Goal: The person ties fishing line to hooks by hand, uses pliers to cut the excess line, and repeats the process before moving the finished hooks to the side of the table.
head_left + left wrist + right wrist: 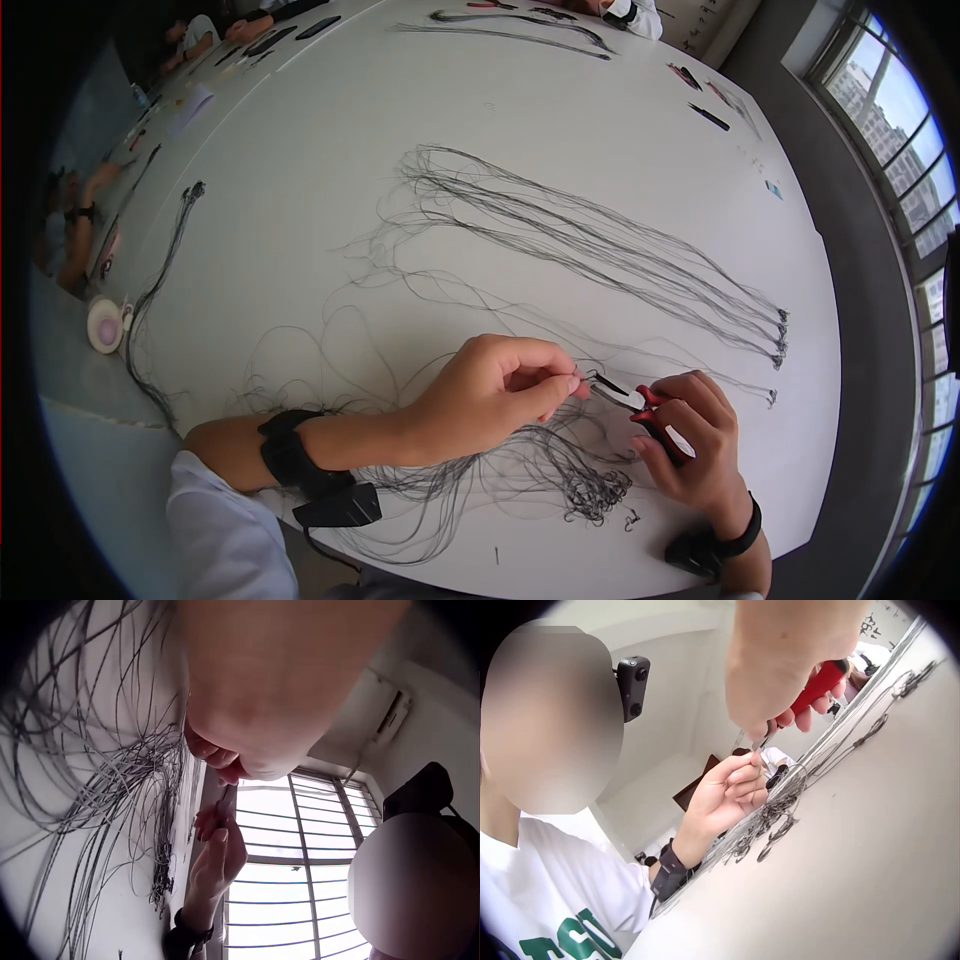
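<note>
In the head view the left hand (490,395) pinches the end of a thin dark wire between thumb and fingertips. The right hand (690,435) grips red-handled pliers (660,425), whose jaws stand at the wire right beside the left fingertips; whether they are closed on it cannot be told. Under and in front of the left forearm lies a loose bundle of dark wires (430,495), with curled ends (597,492) gathered between the hands. The right wrist view shows the red handle (819,694) inside the right hand (780,675), above the left fingertips.
Long wire bundles (590,240) with knotted ends lie across the white table (300,150). A dark strand (165,270) and a round white object (104,325) are at the left. Black tweezers (709,117) lie at the back right. Other people sit at the far edges.
</note>
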A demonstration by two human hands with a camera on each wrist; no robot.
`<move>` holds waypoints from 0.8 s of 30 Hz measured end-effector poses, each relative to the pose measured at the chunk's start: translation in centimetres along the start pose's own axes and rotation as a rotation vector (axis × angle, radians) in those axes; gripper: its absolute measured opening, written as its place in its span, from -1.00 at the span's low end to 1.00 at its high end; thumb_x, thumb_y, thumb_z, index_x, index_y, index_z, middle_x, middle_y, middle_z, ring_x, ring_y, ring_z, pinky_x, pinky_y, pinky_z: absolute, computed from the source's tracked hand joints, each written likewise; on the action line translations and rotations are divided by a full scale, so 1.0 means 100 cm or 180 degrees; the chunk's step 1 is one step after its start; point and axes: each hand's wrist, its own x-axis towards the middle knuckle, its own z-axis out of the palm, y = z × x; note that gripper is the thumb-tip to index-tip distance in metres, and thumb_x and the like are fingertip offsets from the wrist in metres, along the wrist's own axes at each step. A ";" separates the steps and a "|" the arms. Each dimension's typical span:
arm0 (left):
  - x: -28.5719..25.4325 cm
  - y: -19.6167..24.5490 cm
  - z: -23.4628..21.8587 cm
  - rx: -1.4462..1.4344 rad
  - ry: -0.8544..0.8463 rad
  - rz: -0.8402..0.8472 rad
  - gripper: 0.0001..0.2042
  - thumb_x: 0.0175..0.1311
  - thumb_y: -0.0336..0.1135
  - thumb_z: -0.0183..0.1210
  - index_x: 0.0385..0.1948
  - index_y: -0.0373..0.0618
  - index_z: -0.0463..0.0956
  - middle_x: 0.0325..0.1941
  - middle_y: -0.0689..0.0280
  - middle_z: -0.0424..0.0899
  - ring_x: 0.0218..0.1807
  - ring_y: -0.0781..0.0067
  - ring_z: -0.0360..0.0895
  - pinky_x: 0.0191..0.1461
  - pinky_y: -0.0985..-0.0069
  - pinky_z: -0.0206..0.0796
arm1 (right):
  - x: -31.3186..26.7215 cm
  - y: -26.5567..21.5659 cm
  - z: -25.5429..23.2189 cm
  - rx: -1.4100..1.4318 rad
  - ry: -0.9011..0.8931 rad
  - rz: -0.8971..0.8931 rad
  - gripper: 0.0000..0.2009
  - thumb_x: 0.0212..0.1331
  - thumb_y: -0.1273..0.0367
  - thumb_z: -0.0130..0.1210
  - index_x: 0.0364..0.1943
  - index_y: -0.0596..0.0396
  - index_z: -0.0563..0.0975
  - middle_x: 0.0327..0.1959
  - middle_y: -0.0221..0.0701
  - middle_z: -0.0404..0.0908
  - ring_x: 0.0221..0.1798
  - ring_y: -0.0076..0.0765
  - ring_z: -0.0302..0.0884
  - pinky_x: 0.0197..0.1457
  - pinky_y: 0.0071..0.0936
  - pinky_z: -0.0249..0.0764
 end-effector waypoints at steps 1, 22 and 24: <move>-0.001 -0.001 0.002 0.0024 -0.0035 0.0062 -0.86 0.30 -0.51 0.00 -0.27 -0.39 0.52 -0.51 0.40 0.49 -0.45 0.73 0.34 -0.32 0.71 0.27 | -0.002 0.000 0.001 -0.0001 0.0014 -0.0026 -0.75 -0.28 0.38 0.35 -0.59 0.14 0.46 -0.39 -0.28 0.52 -0.46 -0.21 0.41 -0.41 -0.38 0.32; -0.011 -0.009 0.007 0.0662 0.0211 0.0749 -0.89 0.25 -0.53 0.06 -0.27 -0.37 0.53 -0.41 0.32 0.61 -0.46 0.73 0.42 -0.41 0.72 0.29 | -0.006 -0.001 0.004 -0.0037 0.0078 -0.0235 -0.80 -0.30 0.48 0.29 -0.60 0.16 0.45 -0.42 -0.27 0.54 -0.51 -0.22 0.43 -0.46 -0.42 0.35; -0.011 -0.009 0.005 0.0712 0.0163 0.0727 -0.89 0.25 -0.53 0.06 -0.27 -0.36 0.53 -0.41 0.32 0.62 -0.46 0.73 0.42 -0.41 0.72 0.29 | -0.006 -0.001 0.004 -0.0036 0.0090 -0.0278 -0.80 -0.31 0.48 0.29 -0.59 0.17 0.46 -0.42 -0.27 0.54 -0.52 -0.23 0.43 -0.47 -0.42 0.35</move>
